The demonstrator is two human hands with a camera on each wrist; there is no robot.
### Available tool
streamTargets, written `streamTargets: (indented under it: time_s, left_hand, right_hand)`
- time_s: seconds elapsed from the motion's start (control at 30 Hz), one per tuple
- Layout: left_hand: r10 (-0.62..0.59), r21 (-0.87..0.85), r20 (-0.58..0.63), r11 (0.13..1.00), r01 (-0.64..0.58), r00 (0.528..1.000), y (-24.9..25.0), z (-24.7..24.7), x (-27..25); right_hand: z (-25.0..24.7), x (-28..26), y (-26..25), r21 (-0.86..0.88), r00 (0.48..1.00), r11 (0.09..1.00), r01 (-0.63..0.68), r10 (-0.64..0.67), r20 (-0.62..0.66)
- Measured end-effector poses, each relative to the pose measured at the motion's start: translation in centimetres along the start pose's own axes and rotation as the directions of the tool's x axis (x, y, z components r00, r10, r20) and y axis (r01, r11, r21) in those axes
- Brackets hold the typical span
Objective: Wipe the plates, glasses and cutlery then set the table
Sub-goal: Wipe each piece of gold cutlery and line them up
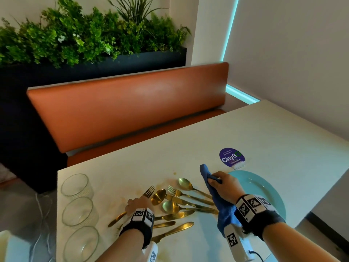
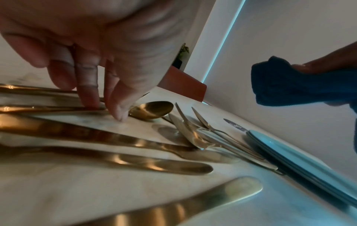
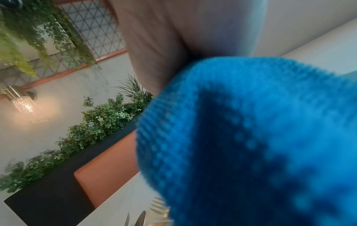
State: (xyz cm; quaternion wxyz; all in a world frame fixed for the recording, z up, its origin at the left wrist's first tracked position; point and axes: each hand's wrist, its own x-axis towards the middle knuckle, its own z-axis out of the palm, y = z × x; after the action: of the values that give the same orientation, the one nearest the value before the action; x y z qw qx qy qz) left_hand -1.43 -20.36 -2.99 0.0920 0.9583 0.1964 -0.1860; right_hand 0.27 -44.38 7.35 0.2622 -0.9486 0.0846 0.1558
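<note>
Nearest, at left: three empty glasses (image 1: pixel 76 214) in a row along the table (image 1: pixel 245 133) edge. Then left hand (image 1: pixel 136 204), fingers (image 2: pixel 88 93) down, pinching a gold fork (image 1: pixel 132 205) amid scattered gold cutlery (image 1: pixel 181 203). Rightward, right hand (image 1: pixel 223 188) clutching a blue cloth (image 1: pixel 217 197) beside stacked teal plates (image 1: pixel 264 188).

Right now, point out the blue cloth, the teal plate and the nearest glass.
blue cloth (image 1: pixel 219 201), head view, on its hanging middle fold.
teal plate (image 1: pixel 264 188), head view, on its bare inner surface.
nearest glass (image 1: pixel 81 244), head view, on its rim area.
</note>
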Motion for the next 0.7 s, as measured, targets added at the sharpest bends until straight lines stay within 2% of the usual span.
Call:
streamTargets:
  time_s: [0.23,0.53,0.63,0.7]
  left_hand:
    - [-0.006,0.095,-0.020,0.995,0.008,1.000,0.1,0.2,0.0]
    - [0.012,0.069,0.088,0.997,-0.018,0.996,-0.4,0.5,0.8]
    - [0.054,0.005,0.088,0.999,-0.054,0.995,-0.2,-0.4,0.6]
    - [0.114,-0.119,0.069,0.987,-0.105,0.991,0.2,-1.7,-0.1]
  right_hand:
    - [0.6,2.4,-0.2,0.033,0.995,0.999,0.029,-0.032,0.090]
    - [2.3,2.7,-0.5,0.055,0.991,0.998,0.028,-0.035,0.127]
    - [2.6,2.4,-0.8,0.111,0.992,0.994,-0.006,-0.008,0.126]
    - [3.1,2.2,-1.0,0.210,0.992,0.976,-0.052,0.026,0.122]
